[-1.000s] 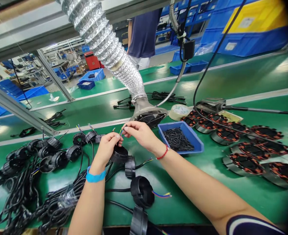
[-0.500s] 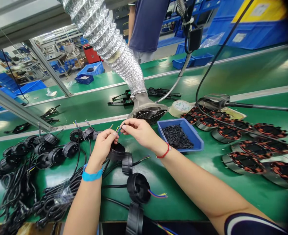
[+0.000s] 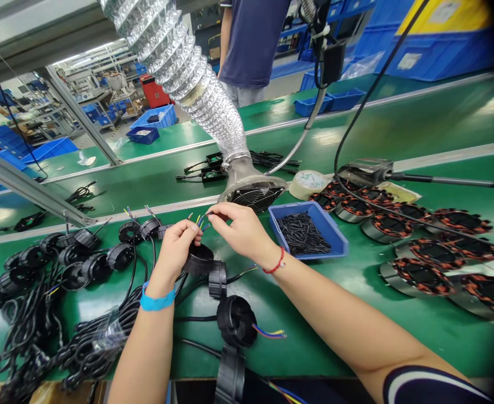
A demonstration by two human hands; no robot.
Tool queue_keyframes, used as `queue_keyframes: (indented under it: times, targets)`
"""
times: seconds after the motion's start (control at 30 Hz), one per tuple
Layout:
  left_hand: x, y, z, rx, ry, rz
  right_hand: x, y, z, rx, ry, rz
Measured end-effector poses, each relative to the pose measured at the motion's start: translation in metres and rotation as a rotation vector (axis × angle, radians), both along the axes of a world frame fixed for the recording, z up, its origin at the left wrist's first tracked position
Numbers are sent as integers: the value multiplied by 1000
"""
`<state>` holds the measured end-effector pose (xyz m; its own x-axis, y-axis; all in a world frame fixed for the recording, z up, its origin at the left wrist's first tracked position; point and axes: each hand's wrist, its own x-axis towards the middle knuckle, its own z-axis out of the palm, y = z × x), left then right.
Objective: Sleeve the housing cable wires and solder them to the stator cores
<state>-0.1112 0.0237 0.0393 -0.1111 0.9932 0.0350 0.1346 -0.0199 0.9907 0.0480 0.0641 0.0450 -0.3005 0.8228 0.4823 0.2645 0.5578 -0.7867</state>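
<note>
Colored wires rise from a black round housing in front of the suction hood. My left hand is closed, pinching these wires between thumb and fingers just above the housing. My right hand is also closed; its thumb and index finger pinch a small dark piece, apparently a black tube, at the wire tips. The fingers partly hide it. Close to my right wrist, a blue bin holds many similar short black tubes. More black housings with wires lie between my forearms.
Wired black housings and bundled black cables cover the left side. Copper-wound stators stand at right beside a tape roll. A silver duct hangs down to a hood. A person stands beyond the bench.
My right hand has shifted slightly at the wire tips, and a small dark piece now shows at its fingertips. My left hand stays on the wires. The view has moved slightly.
</note>
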Motion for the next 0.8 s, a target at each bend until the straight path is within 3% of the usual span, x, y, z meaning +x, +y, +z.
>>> queue_keyframes:
  times: [0.3,0.8]
  targets:
    - [3,-2,4,7,10,0,3,-1,4,-54,-5,70]
    - [2,-1,0,25,52,16,12,2,12,102,-188,41]
